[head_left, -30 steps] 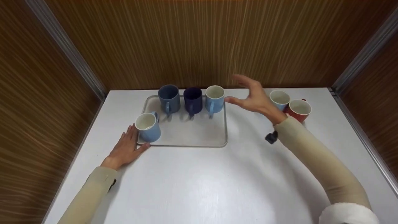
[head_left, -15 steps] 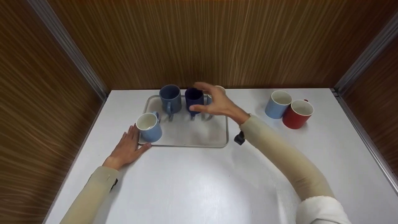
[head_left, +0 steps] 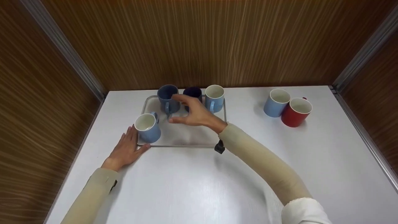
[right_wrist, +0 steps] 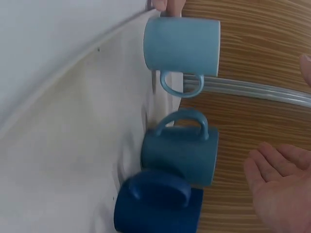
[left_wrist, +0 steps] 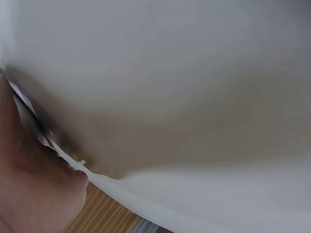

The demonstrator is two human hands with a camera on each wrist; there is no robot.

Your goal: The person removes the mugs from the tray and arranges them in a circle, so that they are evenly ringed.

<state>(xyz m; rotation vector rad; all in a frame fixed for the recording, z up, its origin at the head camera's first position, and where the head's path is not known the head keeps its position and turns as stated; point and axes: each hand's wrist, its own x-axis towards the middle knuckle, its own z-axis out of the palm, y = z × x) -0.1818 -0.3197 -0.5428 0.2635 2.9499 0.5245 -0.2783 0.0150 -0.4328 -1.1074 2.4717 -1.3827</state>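
My left hand (head_left: 124,149) lies with straight fingers at the left front corner of the grey tray (head_left: 183,137), beside a light blue mug (head_left: 150,132) with a white inside. Over the tray hovers my right hand (head_left: 194,113), thumb and fingers spread apart with nothing between them. Just beyond its fingertips stands a grey-blue mug (head_left: 175,104). A navy mug (head_left: 192,91) is partly hidden behind that hand. Another light blue mug (head_left: 219,104) ends the back row. In the right wrist view, the palm of my right hand (right_wrist: 282,187) shows apart from the mugs.
On the white table (head_left: 192,183), right of the tray, a light blue mug (head_left: 273,107) and a red mug (head_left: 292,116) stand close together. Wood-grain panels (head_left: 199,43) rise behind the table and at both sides.
My right hand has moved left from beside the right-hand mug of the back row, past the navy mug, towards the grey-blue one. My left hand and the mugs have stayed put.
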